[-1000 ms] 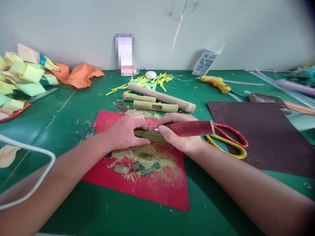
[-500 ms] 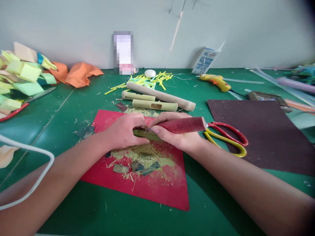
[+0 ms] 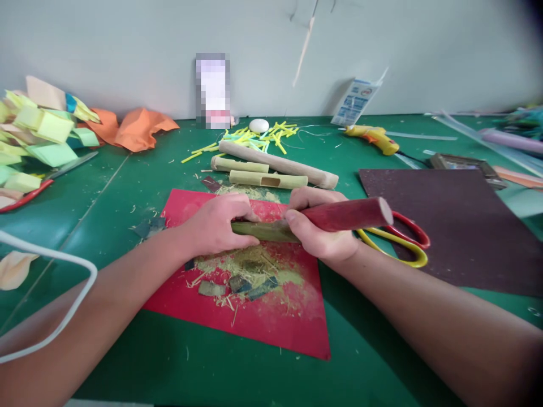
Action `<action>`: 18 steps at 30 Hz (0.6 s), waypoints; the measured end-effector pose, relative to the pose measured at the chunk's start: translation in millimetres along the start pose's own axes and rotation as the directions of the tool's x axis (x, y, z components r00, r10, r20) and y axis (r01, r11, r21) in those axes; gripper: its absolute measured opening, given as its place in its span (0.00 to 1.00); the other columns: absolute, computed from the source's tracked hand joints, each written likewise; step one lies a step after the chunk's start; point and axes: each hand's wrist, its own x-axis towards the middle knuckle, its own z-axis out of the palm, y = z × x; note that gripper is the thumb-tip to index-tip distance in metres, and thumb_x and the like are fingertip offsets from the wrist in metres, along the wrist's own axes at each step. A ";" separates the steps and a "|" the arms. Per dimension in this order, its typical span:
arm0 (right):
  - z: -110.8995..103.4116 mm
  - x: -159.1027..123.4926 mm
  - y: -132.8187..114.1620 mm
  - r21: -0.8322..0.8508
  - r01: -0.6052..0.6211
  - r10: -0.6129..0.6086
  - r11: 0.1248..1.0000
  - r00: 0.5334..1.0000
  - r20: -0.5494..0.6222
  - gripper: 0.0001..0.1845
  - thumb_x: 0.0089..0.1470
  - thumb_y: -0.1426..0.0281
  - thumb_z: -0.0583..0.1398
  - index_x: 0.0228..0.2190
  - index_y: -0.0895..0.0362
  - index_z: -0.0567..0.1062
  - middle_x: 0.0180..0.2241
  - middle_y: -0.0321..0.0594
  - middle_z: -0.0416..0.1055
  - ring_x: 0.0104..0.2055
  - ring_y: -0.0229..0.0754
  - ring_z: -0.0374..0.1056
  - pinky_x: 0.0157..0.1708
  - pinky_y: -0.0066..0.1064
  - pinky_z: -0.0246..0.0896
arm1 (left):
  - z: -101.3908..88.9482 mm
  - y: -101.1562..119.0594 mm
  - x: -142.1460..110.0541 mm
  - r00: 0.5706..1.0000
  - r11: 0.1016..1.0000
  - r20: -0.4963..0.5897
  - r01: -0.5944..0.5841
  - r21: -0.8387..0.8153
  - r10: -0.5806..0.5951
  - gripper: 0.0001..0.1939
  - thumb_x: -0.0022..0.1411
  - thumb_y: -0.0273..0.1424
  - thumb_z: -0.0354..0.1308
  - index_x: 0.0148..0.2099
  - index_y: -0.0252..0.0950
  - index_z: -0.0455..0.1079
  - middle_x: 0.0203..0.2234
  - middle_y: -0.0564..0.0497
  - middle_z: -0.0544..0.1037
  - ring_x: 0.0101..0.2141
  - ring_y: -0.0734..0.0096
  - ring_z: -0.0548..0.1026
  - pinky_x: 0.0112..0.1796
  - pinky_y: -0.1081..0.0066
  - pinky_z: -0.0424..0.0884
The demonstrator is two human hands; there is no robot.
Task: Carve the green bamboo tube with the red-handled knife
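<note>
My left hand is closed round the left end of a green bamboo piece, holding it level just above a red sheet. My right hand grips the dark red handle of a knife; the handle points right, and the blade is hidden where it meets the bamboo. Under both hands lies a heap of pale shavings and bark chips on the red sheet.
Three bamboo sticks lie behind the red sheet, with yellow strips and a white egg-shaped thing beyond. Red-and-yellow scissors and a dark brown sheet lie right. A yellow glue gun sits far right; folded papers are piled left.
My right hand has slid to the right along the bamboo, and the knife handle now points more toward the scissors. The left hand has kept its hold in place.
</note>
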 end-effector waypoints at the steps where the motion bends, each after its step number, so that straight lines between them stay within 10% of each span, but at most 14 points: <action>1: 0.3 -0.7 1.3 0.007 0.003 -0.003 1.000 1.000 -0.017 0.13 0.49 0.69 0.58 0.16 0.57 0.65 0.16 0.32 0.60 0.19 0.31 0.54 0.19 0.28 0.49 | 0.0 0.0 -0.1 1.000 1.000 0.002 -0.003 0.001 0.003 0.10 0.54 0.34 0.67 0.37 0.35 0.74 0.31 0.52 0.72 0.36 0.68 0.70 0.38 0.66 0.65; 18: 5.4 4.3 1.9 0.201 -0.068 0.041 0.977 0.990 0.132 0.08 0.52 0.65 0.65 0.27 0.57 0.78 0.26 0.36 0.76 0.26 0.35 0.69 0.26 0.27 0.63 | 1.2 0.2 0.1 1.000 1.000 0.010 0.010 0.005 -0.010 0.12 0.55 0.38 0.67 0.37 0.35 0.72 0.32 0.52 0.72 0.35 0.68 0.69 0.37 0.66 0.66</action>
